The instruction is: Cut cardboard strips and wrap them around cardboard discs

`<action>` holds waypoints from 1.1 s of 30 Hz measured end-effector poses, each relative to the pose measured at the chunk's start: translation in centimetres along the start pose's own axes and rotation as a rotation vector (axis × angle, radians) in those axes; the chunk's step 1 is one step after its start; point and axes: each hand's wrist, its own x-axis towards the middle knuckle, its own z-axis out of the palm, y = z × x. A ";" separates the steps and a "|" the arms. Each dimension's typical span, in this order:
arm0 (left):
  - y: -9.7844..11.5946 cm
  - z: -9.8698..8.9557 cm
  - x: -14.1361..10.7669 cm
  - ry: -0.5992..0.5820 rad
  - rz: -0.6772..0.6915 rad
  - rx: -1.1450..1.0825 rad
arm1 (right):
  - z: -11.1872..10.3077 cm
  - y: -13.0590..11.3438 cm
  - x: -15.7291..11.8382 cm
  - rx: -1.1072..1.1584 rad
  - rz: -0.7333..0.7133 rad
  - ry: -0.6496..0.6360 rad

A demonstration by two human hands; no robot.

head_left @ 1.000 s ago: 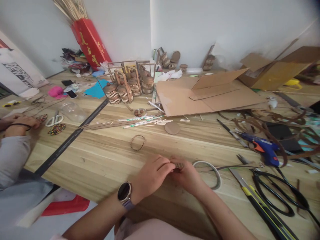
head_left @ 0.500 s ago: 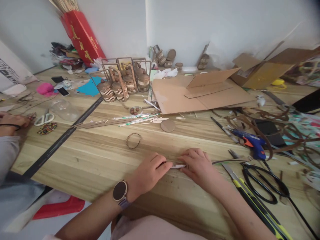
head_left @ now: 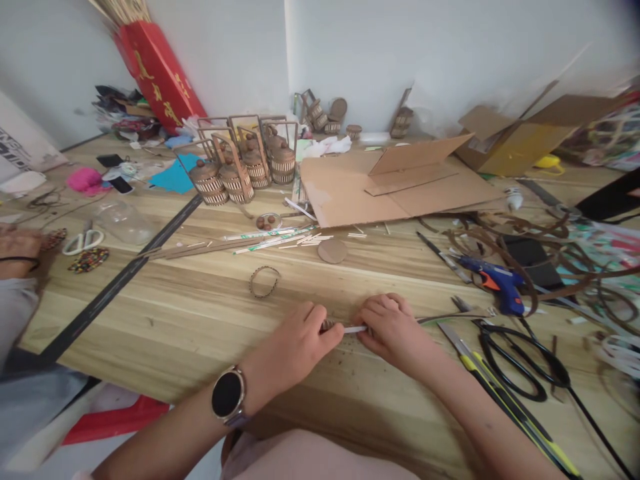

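Both hands meet low over the wooden table. My left hand (head_left: 300, 340), with a watch on the wrist, pinches one end of a thin strip (head_left: 354, 329) that looks white between the hands; a small striped brown piece shows at its fingertips. My right hand (head_left: 393, 327) is closed on the strip's other end, and a brown length runs out past it to the right. A small woven ring (head_left: 265, 282) lies beyond my left hand. Farther off are a round cardboard disc (head_left: 332, 251) and scattered pale sticks (head_left: 313, 241).
Right side: a blue glue gun (head_left: 505, 283), black-handled scissors (head_left: 515, 360), a yellow cutter (head_left: 520, 413) and tangled brown strips. Behind: flat cardboard (head_left: 340, 193) and several small lidded baskets (head_left: 209, 183). Another person's hand (head_left: 20, 243) rests at the left edge, near white scissors (head_left: 84, 243).
The view has shifted slightly. My left fingers have changed their hold, and the striped piece now shows at their tips. The other person's hand looks nearer the left edge.
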 end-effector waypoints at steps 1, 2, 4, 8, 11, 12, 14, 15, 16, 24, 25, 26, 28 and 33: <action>0.0 0.0 0.0 -0.012 0.004 0.013 | -0.1 -0.1 0.0 0.010 -0.007 0.004; -0.1 0.0 0.0 -0.019 0.007 0.024 | -0.3 -0.2 0.1 0.021 -0.014 0.013; -0.1 0.0 -0.1 -0.020 0.010 0.035 | -0.6 -0.5 0.2 0.050 -0.031 0.039; -0.3 0.2 -0.1 -0.027 -0.017 0.037 | -0.9 -1.4 0.8 0.120 -0.085 0.089; -0.6 0.4 -0.1 -0.032 -0.041 0.014 | -1.0 -2.0 1.3 0.160 -0.091 0.108; -0.7 0.5 -0.2 -0.023 -0.044 -0.001 | -1.0 -2.1 1.5 0.170 -0.088 0.112; -0.8 0.7 -0.3 0.002 -0.053 -0.031 | -0.9 -2.2 1.7 0.184 -0.089 0.118; -0.9 0.9 -0.4 0.017 -0.060 -0.043 | -0.9 -2.2 1.8 0.186 -0.093 0.120; -0.9 1.0 -0.4 0.031 -0.067 -0.053 | -0.9 -2.2 1.9 0.184 -0.096 0.121; -2.1 1.2 -1.3 0.175 -0.151 -0.199 | -1.7 -2.0 1.9 0.170 -0.131 0.121; -2.4 0.9 -1.5 0.243 -0.203 -0.182 | -1.8 -1.9 1.8 0.175 -0.139 0.125; -2.7 0.6 -1.7 0.324 -0.268 -0.140 | -1.9 -1.9 1.8 0.179 -0.141 0.126; -2.9 -0.3 -2.0 0.482 -0.390 -0.027 | -2.0 -1.8 1.6 0.186 -0.139 0.115; -1.1 -1.6 -0.8 0.450 -0.251 -0.204 | -1.6 -1.7 1.4 0.197 -0.138 0.105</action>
